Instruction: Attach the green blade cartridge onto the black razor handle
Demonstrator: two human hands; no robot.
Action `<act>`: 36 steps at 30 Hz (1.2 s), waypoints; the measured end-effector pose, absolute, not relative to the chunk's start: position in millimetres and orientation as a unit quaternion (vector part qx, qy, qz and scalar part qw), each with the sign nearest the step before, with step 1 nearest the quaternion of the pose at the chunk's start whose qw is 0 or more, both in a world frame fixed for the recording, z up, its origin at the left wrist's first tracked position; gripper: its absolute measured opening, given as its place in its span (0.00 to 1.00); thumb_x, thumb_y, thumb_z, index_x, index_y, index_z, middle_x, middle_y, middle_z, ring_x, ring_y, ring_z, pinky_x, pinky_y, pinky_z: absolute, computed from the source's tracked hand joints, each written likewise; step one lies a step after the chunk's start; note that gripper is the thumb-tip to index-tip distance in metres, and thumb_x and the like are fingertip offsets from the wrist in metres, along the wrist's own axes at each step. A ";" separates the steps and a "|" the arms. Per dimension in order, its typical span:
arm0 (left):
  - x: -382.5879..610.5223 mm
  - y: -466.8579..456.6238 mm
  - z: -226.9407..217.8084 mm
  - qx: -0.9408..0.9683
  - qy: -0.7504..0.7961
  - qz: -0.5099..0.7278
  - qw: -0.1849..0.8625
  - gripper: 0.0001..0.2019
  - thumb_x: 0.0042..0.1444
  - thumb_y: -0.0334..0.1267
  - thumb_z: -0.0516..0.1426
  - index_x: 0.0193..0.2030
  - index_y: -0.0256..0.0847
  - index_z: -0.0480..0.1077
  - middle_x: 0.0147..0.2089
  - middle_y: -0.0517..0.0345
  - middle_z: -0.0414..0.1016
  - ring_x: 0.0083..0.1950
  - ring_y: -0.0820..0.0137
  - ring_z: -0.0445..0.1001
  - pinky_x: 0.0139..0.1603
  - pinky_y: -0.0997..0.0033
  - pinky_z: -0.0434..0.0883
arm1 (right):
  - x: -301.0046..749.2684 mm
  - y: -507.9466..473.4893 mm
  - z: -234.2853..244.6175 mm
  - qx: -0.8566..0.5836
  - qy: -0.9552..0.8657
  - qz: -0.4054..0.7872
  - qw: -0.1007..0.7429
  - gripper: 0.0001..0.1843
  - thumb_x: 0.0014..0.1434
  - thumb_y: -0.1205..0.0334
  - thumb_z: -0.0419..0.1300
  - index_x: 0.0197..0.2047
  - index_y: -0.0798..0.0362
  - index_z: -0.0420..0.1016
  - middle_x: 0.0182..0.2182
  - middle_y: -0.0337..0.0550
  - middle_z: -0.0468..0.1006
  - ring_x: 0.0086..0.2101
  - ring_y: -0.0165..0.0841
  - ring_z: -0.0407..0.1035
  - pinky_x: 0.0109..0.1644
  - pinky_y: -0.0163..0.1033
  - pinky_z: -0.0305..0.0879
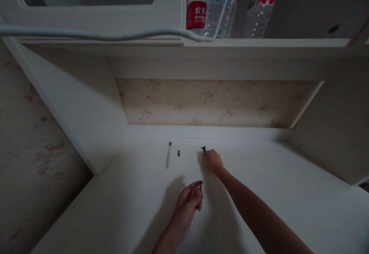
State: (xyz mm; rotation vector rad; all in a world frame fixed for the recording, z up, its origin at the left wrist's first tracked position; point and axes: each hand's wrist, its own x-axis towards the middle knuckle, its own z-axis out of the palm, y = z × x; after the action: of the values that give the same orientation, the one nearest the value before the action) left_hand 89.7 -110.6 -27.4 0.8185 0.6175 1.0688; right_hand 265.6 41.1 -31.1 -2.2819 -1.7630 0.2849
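Note:
My left hand (pixel 188 202) is raised over the white desk, with thumb and fingers closed on a small dark green stick-like piece (pixel 201 186), perhaps a battery. Farther forward, my right hand (pixel 212 161) is low over the desk near its back. Its fingers are pinched on a small black object (pixel 204 149) with a wider top end; its kind is too small to make out. Left of that hand lies a small green-and-black piece (pixel 178 153), shaped like a battery. Beside it is a slim white toothbrush (pixel 168 156) with a dark head.
White side panels (pixel 86 111) frame the desk (pixel 129 208). Above hangs a shelf (pixel 259 43) holding several plastic bottles (pixel 220 11). A white cable (pixel 115 35) droops across the shelf front. Flowered wallpaper (pixel 207 102) shows behind.

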 end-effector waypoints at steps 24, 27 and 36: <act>84.0 -114.9 -25.5 0.689 0.465 0.464 0.307 0.17 0.57 0.41 0.53 0.53 0.42 0.66 0.37 0.55 0.69 0.34 0.69 0.68 0.36 0.70 0.67 | 238.1 -103.4 -8.2 -0.496 -0.502 0.551 0.445 0.19 0.52 0.48 0.59 0.33 0.57 0.76 0.16 0.31 0.56 0.17 0.23 0.46 0.20 0.32 0.41; 84.2 -115.0 -28.5 0.693 0.465 0.458 0.306 0.17 0.57 0.41 0.54 0.53 0.43 0.66 0.37 0.55 0.69 0.33 0.69 0.67 0.36 0.69 0.67 | 239.4 -106.7 -1.4 -0.462 -0.491 0.579 0.458 0.15 0.52 0.52 0.61 0.29 0.57 0.75 0.16 0.31 0.55 0.18 0.23 0.44 0.21 0.32 0.38; 85.1 -116.0 -22.7 0.664 0.449 0.475 0.364 0.18 0.52 0.42 0.60 0.50 0.44 0.70 0.36 0.54 0.69 0.31 0.69 0.65 0.34 0.71 0.63 | 243.6 -106.9 1.3 -0.463 -0.522 0.568 0.437 0.14 0.52 0.53 0.60 0.27 0.57 0.74 0.17 0.32 0.56 0.20 0.24 0.44 0.23 0.33 0.40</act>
State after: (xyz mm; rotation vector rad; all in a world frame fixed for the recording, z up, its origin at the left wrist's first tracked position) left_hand 85.1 -116.0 -22.7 1.7082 1.1545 1.2225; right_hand 243.6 -106.9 1.3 -1.1511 -1.2974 1.4134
